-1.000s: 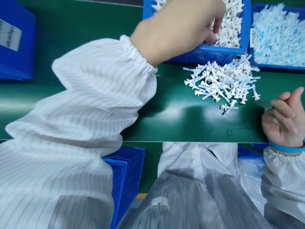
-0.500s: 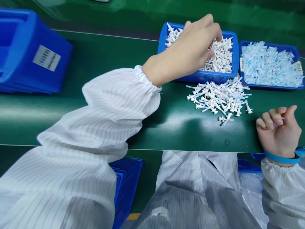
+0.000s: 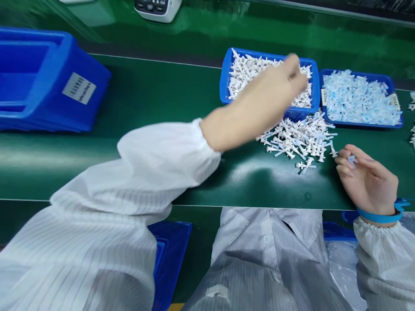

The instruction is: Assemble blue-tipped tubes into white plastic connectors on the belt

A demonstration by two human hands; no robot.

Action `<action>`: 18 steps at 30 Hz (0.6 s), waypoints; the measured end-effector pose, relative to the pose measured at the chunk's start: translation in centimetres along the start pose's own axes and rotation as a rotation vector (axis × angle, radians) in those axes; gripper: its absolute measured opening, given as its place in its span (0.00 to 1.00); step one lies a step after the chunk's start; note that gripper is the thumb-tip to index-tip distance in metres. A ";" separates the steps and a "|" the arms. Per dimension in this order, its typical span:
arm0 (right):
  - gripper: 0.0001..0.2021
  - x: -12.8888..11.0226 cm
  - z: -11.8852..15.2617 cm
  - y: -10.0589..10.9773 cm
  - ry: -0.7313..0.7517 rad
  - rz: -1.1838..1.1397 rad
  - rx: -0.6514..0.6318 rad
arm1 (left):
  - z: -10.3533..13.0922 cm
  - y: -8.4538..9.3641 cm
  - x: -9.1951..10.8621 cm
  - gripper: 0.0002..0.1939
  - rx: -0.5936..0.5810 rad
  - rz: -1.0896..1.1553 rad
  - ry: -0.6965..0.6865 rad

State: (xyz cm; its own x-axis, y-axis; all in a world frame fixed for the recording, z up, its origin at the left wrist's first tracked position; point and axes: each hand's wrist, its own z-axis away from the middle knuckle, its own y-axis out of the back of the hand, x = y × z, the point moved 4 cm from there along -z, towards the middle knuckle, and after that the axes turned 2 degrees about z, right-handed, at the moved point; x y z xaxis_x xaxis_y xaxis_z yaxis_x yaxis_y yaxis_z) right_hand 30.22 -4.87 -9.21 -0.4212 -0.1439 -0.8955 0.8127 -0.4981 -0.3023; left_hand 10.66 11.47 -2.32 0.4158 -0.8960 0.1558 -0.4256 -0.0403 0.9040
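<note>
My left hand (image 3: 259,99), blurred by motion, reaches over the front of a blue bin (image 3: 226,84) full of small white plastic connectors (image 3: 248,69). Its fingers are curled together; whatever is between them is hidden. My right hand (image 3: 368,179) is at the right, above the table near its front edge, pinching a small translucent pale-blue plastic piece (image 3: 352,159) between thumb and fingers. Between the hands, a loose pile of white connectors with pale-blue tubes on them (image 3: 301,136) lies in front of the bin. Beside that bin is a blue tray of pale-blue plastic pieces (image 3: 359,97).
Stacked blue bins (image 3: 65,82) with a barcode label stand at the left on the green table (image 3: 155,90). A grey-white device with buttons (image 3: 158,9) is at the back. More white parts (image 3: 413,134) show at the right edge. Another blue bin (image 3: 173,259) sits below the table edge.
My left hand has drawn up from among the white connectors, its fingers now closer together. My right hand has turned and moved slightly left toward the pile, its small piece showing more. The view has shifted.
</note>
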 end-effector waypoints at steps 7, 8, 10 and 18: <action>0.14 0.4 0.2 0.2 -0.006 0.128 -0.018 | 6.7 -4.6 10.5 0.16 -0.138 0.212 -0.320; 0.14 0.5 0.3 0.3 -0.010 0.148 -0.023 | 7.2 -5.2 10.6 0.16 -0.144 0.231 -0.325; 0.15 0.7 0.3 0.5 -0.016 0.179 -0.034 | 7.8 -6.2 10.3 0.15 -0.149 0.261 -0.305; 0.13 0.8 0.5 0.0 0.041 0.305 -0.157 | 7.7 -6.6 9.7 0.12 -0.137 0.266 -0.268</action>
State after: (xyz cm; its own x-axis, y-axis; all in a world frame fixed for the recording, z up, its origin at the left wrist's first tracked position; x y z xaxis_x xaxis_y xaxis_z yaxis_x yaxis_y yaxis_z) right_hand 29.69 -5.41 -9.73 -0.1356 -0.2298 -0.9638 0.9520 -0.2997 -0.0625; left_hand 11.32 -0.41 -9.87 0.0731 -0.9516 0.2987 -0.3713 0.2520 0.8937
